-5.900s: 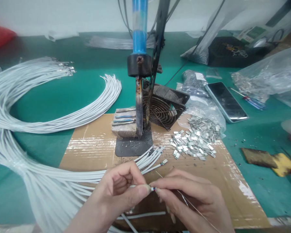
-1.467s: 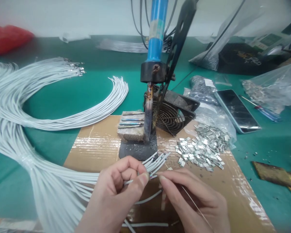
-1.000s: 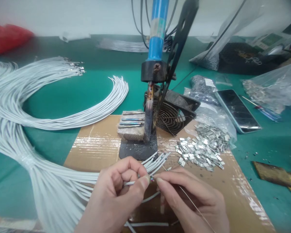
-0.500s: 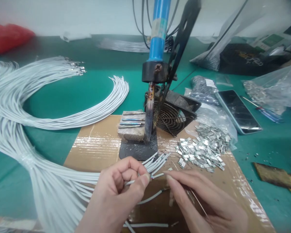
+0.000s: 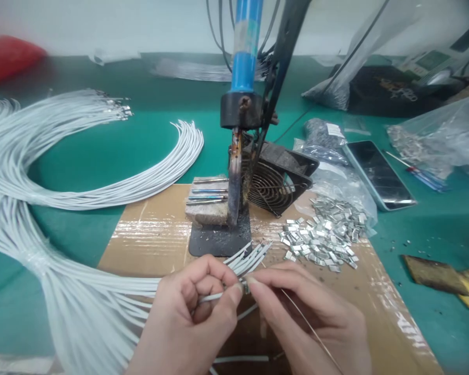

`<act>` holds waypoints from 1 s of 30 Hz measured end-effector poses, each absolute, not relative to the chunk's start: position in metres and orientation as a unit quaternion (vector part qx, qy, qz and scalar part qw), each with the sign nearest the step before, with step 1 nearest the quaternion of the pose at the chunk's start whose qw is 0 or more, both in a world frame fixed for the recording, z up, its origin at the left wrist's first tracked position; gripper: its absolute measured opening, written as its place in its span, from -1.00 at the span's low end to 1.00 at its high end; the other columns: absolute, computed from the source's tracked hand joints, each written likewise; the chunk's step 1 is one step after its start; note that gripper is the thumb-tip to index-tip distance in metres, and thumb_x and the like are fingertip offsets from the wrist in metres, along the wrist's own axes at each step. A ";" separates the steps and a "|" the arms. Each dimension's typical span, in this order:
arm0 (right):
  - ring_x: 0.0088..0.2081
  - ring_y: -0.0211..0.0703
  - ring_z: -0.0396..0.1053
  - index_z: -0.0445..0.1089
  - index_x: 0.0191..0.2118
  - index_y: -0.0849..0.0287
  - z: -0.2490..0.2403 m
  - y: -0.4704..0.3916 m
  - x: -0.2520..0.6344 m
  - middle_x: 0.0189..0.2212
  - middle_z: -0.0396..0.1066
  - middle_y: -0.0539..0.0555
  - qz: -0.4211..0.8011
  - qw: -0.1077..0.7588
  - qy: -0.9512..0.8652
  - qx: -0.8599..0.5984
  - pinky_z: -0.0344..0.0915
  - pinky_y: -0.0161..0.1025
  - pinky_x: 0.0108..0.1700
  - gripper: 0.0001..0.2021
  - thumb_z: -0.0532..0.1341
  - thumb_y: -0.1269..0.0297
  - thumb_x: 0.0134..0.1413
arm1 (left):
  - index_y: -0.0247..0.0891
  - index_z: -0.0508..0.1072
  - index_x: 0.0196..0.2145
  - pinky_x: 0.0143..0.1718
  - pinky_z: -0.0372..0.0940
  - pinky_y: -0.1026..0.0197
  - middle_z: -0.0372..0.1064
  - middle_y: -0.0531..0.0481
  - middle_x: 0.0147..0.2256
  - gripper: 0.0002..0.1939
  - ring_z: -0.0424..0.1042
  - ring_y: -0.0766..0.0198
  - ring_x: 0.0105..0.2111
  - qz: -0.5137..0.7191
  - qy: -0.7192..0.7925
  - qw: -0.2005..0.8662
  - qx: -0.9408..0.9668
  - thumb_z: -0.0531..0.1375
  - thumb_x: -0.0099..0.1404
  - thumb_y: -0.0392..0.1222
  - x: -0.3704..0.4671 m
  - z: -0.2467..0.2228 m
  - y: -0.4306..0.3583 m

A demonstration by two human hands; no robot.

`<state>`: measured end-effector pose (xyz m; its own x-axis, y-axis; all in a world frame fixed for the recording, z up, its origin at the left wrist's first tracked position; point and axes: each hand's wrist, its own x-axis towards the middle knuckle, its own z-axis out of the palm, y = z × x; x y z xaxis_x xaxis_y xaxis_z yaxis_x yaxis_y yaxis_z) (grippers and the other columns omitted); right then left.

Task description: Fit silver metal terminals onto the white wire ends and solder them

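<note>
My left hand [image 5: 195, 315] is closed, thumb and forefinger pinching a white cable [image 5: 211, 298] near its end. Close against those fingertips, my right hand [image 5: 312, 312] pinches at a small metal connector [image 5: 246, 286] by the cable end; the fingers partly cover it. A thin strand of solder wire [image 5: 312, 330] runs through my right hand toward the lower right. Just beyond both hands lie several white cable ends [image 5: 250, 259]. Behind them a soldering iron [image 5: 244, 73] with a blue handle stands tip down in a holder.
Loose metal connectors [image 5: 320, 234] are heaped on the cardboard [image 5: 148, 234] at right, near a small fan [image 5: 273, 187]. Long white cable bundles [image 5: 94, 200] curve across the left. A phone [image 5: 379, 174], a screwdriver [image 5: 418, 174] and a brown sponge [image 5: 433, 273] lie farther right.
My right hand has moved left, its fingertips now meeting those of my left hand at the cable end. The whole view has shifted slightly.
</note>
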<state>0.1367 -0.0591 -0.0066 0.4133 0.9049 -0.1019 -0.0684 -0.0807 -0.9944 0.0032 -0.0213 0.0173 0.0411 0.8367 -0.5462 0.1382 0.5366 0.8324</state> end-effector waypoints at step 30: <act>-0.38 -0.26 0.52 0.84 -0.31 -0.17 -0.015 -0.054 0.147 -0.38 0.61 -0.01 0.488 0.551 -0.326 -0.593 0.39 -0.43 -0.37 -0.90 0.52 0.22 0.16 | -0.18 0.60 -0.55 -0.55 0.23 0.32 0.56 -0.03 -0.47 -0.75 0.40 0.26 -0.52 0.306 0.610 0.611 0.402 0.56 0.08 -0.10 -0.005 0.012 -0.015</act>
<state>0.1465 -0.0539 -0.0147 0.3114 0.9245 -0.2199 -0.1511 -0.1803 -0.9719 -0.0054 -0.0150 0.0122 0.0687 0.8635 -0.4996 0.1167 0.4904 0.8636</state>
